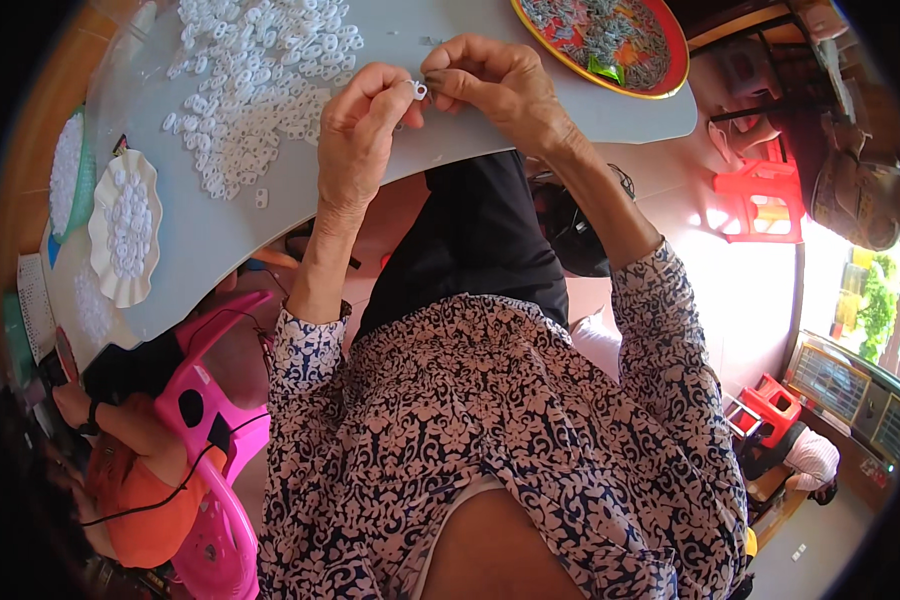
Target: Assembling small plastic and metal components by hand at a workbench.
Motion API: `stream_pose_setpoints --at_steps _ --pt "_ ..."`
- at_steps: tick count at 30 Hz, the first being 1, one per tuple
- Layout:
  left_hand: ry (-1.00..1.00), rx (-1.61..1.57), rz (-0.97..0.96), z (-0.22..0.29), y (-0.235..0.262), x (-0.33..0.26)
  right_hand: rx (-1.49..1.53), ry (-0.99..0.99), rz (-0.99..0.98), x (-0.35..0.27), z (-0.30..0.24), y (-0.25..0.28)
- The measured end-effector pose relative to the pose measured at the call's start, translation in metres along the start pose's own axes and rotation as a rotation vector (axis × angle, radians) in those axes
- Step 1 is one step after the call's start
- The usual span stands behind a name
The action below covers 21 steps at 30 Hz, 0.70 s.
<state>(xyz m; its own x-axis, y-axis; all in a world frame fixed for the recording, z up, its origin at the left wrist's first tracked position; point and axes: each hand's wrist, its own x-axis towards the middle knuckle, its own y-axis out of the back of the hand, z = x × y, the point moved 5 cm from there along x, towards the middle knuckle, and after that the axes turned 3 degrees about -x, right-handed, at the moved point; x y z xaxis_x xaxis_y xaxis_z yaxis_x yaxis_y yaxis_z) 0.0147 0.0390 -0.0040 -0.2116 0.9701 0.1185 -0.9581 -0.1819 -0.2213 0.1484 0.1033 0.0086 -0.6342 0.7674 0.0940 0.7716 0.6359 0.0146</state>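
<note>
Head view: both hands raised over the grey worktop [590,110]. Left hand [355,140] pinches a small white plastic ring [419,90] w/ thumb + forefinger; right hand [495,85] has its fingers closed at the ring's other side, prob. steadying it. Ring held just above the worktop, btwn the hands. Pile of white rings [255,70] lies in reach at left, white dish [125,228] of more nearer the edge, red tray [610,40] of grey bits at right

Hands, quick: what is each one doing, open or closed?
Left hand: closed, pinching a small white ring at the fingertips.
Right hand: closed, fingertips at the same ring; anything else in its grip cannot be told.
</note>
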Motion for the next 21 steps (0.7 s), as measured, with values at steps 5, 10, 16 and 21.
stream_pose_setpoints --at_steps 5,10,16,21 --pt "-0.001 0.055 -0.052 0.0013 -0.0028 -0.0001 0.025 0.054 -0.026 0.0005 -0.0005 -0.0001" --pt "0.018 0.107 -0.088 0.0031 -0.0036 -0.0013 0.047 0.073 -0.092 -0.0014 -0.0002 -0.0014" --pt "0.002 0.165 -0.121 0.0018 -0.0035 -0.0002 0.015 0.066 -0.105 -0.0023 -0.0002 -0.0011" --pt "-0.041 0.21 -0.142 0.0024 -0.004 -0.0014 0.02 0.077 -0.109 -0.0041 0.001 -0.0005"
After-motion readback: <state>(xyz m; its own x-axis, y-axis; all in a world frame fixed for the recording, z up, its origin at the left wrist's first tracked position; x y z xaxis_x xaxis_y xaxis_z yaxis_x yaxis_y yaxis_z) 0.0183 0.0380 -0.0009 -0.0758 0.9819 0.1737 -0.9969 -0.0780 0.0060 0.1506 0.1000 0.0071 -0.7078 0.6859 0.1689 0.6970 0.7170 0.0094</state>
